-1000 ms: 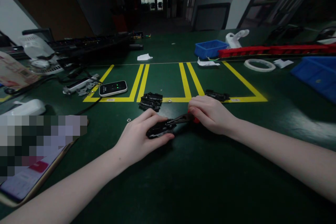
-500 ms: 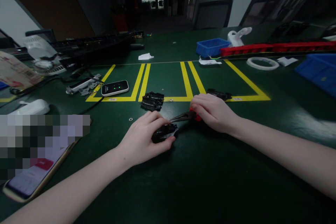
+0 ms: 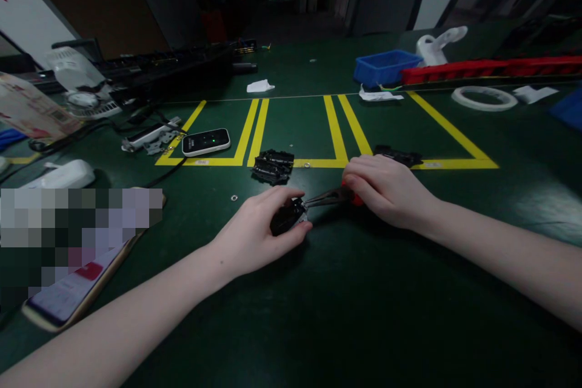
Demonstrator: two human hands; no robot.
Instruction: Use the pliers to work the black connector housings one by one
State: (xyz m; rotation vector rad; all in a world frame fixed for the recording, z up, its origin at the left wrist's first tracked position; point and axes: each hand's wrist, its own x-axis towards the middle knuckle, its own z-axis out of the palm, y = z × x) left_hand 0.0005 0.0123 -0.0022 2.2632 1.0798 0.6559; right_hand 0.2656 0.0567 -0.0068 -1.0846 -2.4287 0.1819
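My left hand [image 3: 259, 221] grips a small black part with a silvery metal edge [image 3: 287, 218] between thumb and fingers, low over the green table. Wrapped round the red handles of long-nose pliers [image 3: 330, 197] is my right hand [image 3: 386, 191]. The plier jaws point left, with their tips at the metal end of the black part; whether they pinch anything is too small to tell. Just beyond my left hand lie black plastic pieces [image 3: 273, 167]. Another black piece [image 3: 398, 156] sits behind my right hand, partly covered by it.
Yellow tape [image 3: 341, 127] marks the table. A black-and-white device [image 3: 206, 142] and a phone [image 3: 68, 297] lie on the left. Further back are a blue bin [image 3: 386, 66], a red strip [image 3: 491, 68] and a white ring [image 3: 484, 98]. A small metal ring [image 3: 234, 197] lies near my left hand.
The view has shifted a little. My left hand has turned the black part so its metal end faces the pliers, and its index finger has lifted. The plier tips now meet that end.
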